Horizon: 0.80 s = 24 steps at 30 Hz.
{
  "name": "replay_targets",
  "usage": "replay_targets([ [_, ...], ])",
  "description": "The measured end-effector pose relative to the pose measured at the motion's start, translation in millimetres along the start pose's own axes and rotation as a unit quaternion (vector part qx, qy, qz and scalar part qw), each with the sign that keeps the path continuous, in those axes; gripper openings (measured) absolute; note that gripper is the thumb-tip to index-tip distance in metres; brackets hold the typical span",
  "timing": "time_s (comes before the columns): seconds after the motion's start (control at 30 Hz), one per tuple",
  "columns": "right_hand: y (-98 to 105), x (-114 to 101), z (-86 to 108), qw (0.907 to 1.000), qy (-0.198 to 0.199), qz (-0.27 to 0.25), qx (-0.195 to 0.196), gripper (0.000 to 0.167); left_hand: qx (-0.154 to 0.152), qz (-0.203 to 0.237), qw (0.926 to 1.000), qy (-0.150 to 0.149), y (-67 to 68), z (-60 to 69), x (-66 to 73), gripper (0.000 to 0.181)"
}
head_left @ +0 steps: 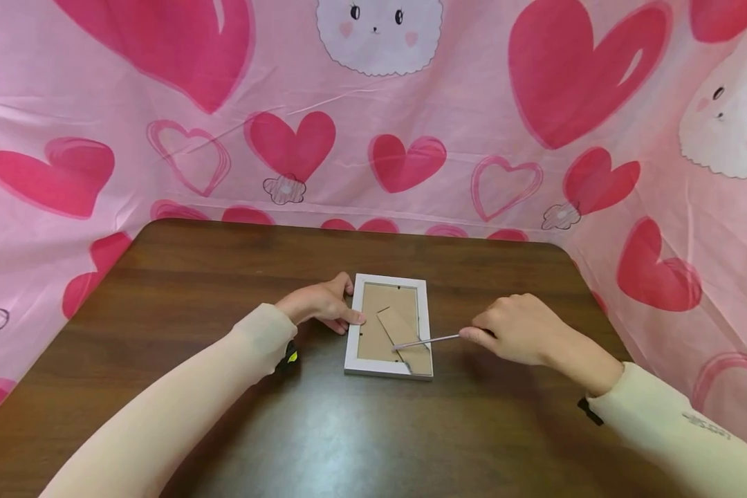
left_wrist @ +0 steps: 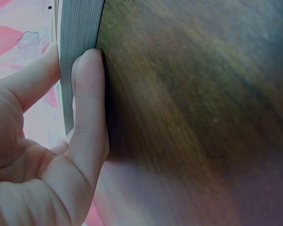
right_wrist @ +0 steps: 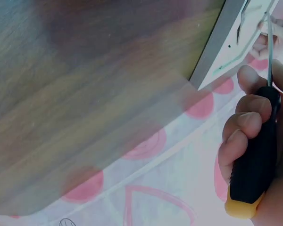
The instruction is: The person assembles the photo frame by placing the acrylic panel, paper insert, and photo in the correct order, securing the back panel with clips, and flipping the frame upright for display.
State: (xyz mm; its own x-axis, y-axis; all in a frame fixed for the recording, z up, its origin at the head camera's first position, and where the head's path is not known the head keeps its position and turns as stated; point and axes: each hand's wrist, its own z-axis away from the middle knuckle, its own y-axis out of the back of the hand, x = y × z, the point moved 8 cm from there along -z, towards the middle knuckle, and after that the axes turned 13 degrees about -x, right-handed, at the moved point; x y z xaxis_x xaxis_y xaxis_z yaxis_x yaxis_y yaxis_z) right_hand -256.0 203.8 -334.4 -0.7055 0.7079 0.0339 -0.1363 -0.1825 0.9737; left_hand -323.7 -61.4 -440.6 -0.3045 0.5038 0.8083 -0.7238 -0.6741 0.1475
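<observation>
A white picture frame (head_left: 354, 346) lies face down on the table, showing its brown backing board (head_left: 373, 297) and a slanted stand flap (head_left: 401, 332). My left hand (head_left: 326, 302) holds the frame's left side, thumb on top of the rim and fingers against the side edge (left_wrist: 80, 28). In my right hand (head_left: 519, 328) is a screwdriver (head_left: 438, 339); its black and yellow handle (right_wrist: 254, 155) sits in my curled fingers in the right wrist view. The metal tip touches or hovers at the flap's left edge; which one I cannot tell.
The brown wooden table (head_left: 224, 277) surrounds the frame. Behind it and along the sides hangs a pink cloth (head_left: 348, 104) with hearts, meeting the table's far edge.
</observation>
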Motion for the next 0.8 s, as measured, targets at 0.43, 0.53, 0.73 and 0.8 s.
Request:
replay_targets([
  [0.43, 12.1, -7.7, 13.6, 0.9989, 0.008, 0.042, 0.019, 0.052, -0.002, 0.0, 1.0, 0.0, -0.6, 0.2, 0.5, 0.058],
  [0.53, 12.7, -8.5, 14.0, 0.9985, 0.01, 0.05, 0.022, 0.052, -0.003, 0.0, 1.0, 0.0, -0.9, -0.4, 0.3, 0.058],
  [0.73, 13.4, -10.5, 14.3, 0.9979, 0.015, 0.056, 0.027, 0.05, -0.002, -0.007, 1.0, 0.004, 0.0, -1.1, -1.3, 0.059],
  [0.8, 13.0, -11.2, 14.5, 0.998, 0.016, 0.055, 0.026, 0.049, -0.001, -0.007, 1.0, 0.005, 0.4, -0.8, -1.4, 0.059],
])
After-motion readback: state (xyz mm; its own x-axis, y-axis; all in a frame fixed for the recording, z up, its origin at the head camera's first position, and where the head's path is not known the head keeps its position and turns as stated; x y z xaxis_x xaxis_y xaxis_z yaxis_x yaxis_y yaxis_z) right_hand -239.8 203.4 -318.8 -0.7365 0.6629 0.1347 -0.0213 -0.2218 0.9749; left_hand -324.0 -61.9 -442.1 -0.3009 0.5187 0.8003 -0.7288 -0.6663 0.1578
